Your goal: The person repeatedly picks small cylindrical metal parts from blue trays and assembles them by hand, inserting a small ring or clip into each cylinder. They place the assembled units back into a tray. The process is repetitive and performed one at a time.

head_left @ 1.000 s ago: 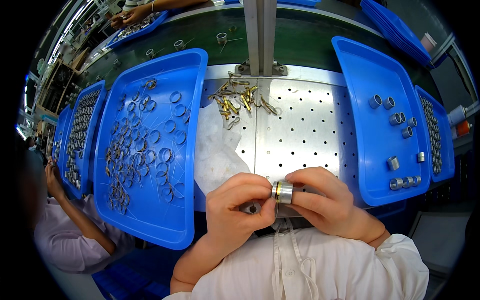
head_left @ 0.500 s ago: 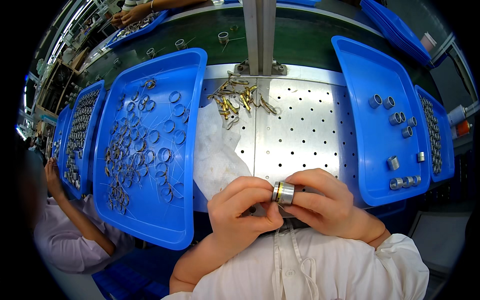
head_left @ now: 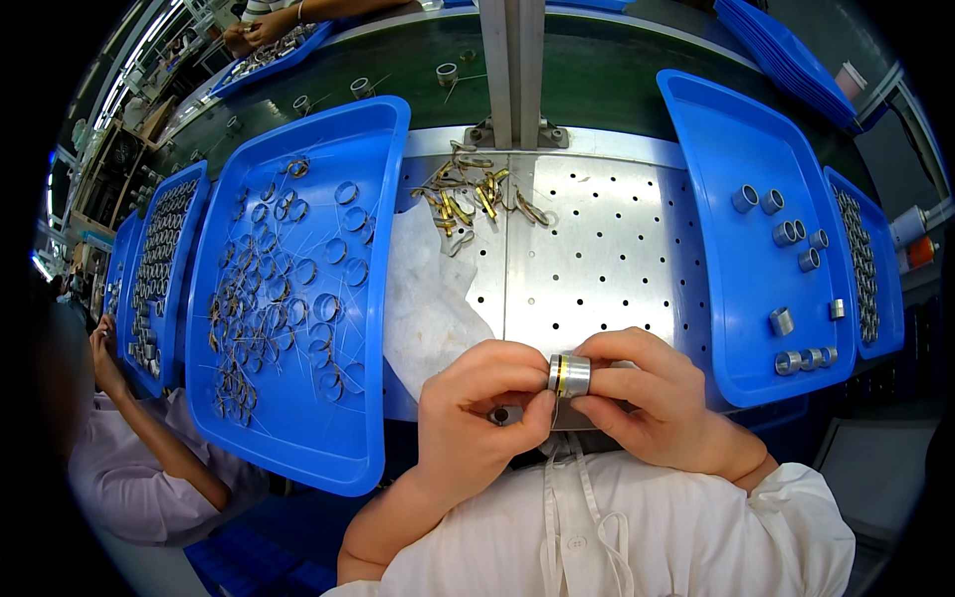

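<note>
Between my two hands is a short silver metal cylinder (head_left: 572,377) with a yellow band around it, held level above the table's near edge. My left hand (head_left: 485,408) pinches its left end with thumb and fingers. On the other end, the thumb and fingers of my right hand (head_left: 645,398) close round the metal. A thin wire hangs down below the cylinder. Left of my hands, a blue tray (head_left: 375,328) holds many thin rings with wire tails (head_left: 269,289). The blue tray on the right (head_left: 741,328) carries several silver metal cylinders (head_left: 781,320).
Yellow-and-dark strips (head_left: 482,199) lie heaped on the perforated metal table (head_left: 607,259), beside a white sheet (head_left: 423,298). A metal post (head_left: 514,80) rises behind. Beyond runs a green conveyor (head_left: 607,85) with a few cylinders. Co-workers' hands (head_left: 261,30) show at far left and left.
The cylinder has turned slightly and moved a little to the right and up in my fingers. My left thumb has shifted up against its end. The trays look the same.
</note>
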`<state>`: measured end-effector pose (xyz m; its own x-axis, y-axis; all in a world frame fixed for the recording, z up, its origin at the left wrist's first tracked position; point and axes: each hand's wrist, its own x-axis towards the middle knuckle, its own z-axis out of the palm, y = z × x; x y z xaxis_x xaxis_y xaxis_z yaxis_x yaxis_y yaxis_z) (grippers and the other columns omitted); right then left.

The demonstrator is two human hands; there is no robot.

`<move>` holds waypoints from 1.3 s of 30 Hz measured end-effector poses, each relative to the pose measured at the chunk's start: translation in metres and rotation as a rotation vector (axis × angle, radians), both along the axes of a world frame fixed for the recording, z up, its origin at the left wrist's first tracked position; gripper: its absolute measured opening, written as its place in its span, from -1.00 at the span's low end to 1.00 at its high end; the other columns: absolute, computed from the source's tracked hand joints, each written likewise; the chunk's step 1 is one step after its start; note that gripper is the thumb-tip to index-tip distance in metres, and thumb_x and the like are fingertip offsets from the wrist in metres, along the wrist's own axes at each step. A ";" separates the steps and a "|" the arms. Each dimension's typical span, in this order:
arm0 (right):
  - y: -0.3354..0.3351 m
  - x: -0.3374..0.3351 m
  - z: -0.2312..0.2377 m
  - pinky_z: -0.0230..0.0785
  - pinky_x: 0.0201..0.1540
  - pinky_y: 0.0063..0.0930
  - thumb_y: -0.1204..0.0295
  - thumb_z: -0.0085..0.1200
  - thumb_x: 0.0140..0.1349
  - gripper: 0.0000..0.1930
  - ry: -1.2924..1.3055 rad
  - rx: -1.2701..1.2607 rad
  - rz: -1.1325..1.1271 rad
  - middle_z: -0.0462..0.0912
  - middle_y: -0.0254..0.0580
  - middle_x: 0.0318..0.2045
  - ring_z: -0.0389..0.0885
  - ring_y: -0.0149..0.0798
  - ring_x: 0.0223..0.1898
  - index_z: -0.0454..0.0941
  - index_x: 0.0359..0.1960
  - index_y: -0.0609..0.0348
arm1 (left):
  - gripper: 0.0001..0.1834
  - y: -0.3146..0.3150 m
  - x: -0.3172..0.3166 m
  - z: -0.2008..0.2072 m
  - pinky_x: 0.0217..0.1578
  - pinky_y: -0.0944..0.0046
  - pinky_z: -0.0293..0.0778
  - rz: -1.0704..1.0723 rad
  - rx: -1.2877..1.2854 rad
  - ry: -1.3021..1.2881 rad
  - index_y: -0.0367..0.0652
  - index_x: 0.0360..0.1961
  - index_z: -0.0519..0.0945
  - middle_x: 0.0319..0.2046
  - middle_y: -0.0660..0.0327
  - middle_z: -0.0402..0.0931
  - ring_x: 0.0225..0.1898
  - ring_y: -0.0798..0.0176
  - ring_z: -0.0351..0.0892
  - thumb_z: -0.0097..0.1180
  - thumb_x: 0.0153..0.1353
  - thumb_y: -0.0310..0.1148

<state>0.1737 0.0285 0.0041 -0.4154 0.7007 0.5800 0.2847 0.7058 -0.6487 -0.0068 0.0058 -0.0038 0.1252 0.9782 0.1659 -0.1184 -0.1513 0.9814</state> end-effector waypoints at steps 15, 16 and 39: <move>0.000 0.001 -0.001 0.41 -0.43 -0.45 0.58 0.30 -0.19 -0.71 -0.011 0.005 0.023 0.53 -0.09 -0.31 0.52 -0.17 -0.44 0.53 -0.36 0.25 | -0.88 0.000 -0.002 -0.002 -0.33 0.50 0.52 -0.053 -0.056 -0.074 -0.41 -0.35 0.55 -0.26 0.14 0.45 -0.30 0.40 0.51 0.08 0.03 -0.70; 0.000 0.001 -0.001 0.41 -0.43 -0.45 0.57 0.31 -0.19 -0.71 -0.008 0.007 0.028 0.53 -0.09 -0.31 0.52 -0.17 -0.44 0.53 -0.36 0.25 | -0.89 0.000 -0.003 -0.002 -0.33 0.50 0.52 -0.058 -0.062 -0.070 -0.42 -0.35 0.55 -0.26 0.14 0.45 -0.30 0.40 0.51 0.08 0.04 -0.70; 0.000 0.000 -0.005 0.44 -0.36 -0.45 0.61 0.27 -0.14 -0.71 -0.042 0.074 0.036 0.51 -0.04 -0.22 0.55 -0.15 -0.38 0.53 -0.30 0.28 | -0.80 0.004 -0.003 0.002 -0.56 0.49 0.45 0.168 0.300 0.340 -0.32 -0.48 0.55 -0.41 0.17 0.53 -0.56 0.42 0.52 0.23 -0.23 -0.68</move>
